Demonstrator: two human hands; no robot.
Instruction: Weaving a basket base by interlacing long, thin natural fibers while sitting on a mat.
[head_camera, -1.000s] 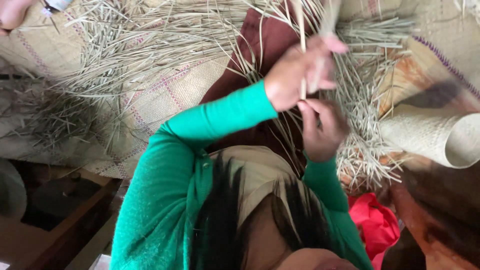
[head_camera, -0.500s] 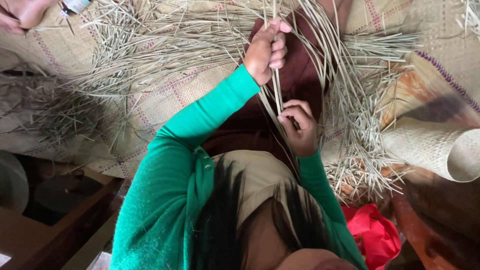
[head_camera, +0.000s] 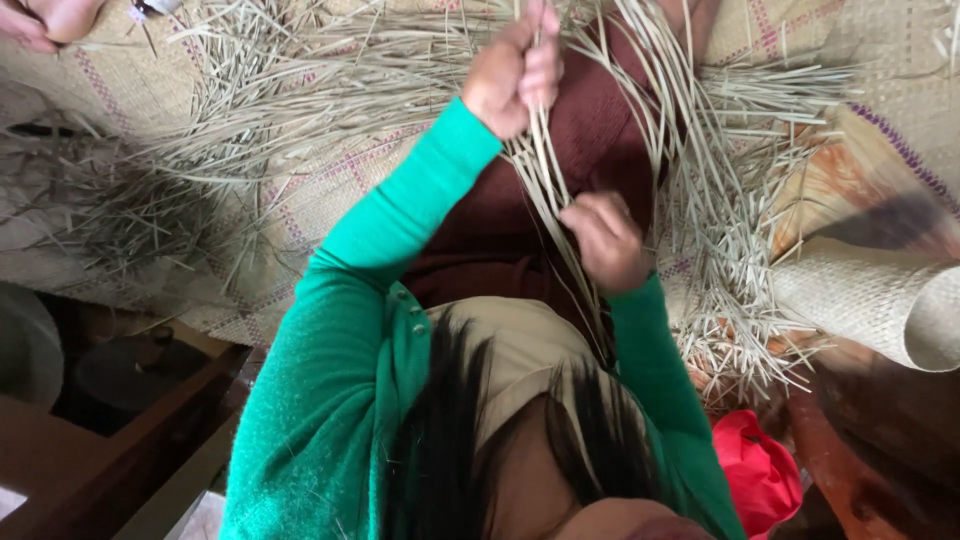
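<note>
Plainly, from the head view, the left hand (head_camera: 515, 70) is raised and closed tight on a bundle of pale reed strips (head_camera: 560, 185) over the lap, forearm stretched forward in a green sleeve (head_camera: 400, 215). Lower down, the right hand (head_camera: 600, 240) pinches the same strands, wrist bent inward. They look light, thin, springy and easily creased, best gripped near mid-length. More lie loose across the woven mat (head_camera: 110, 90).

The rolled woven mat (head_camera: 880, 295) runs off the right edge (another person's hand (head_camera: 45, 20) is cropped top-left).
</note>
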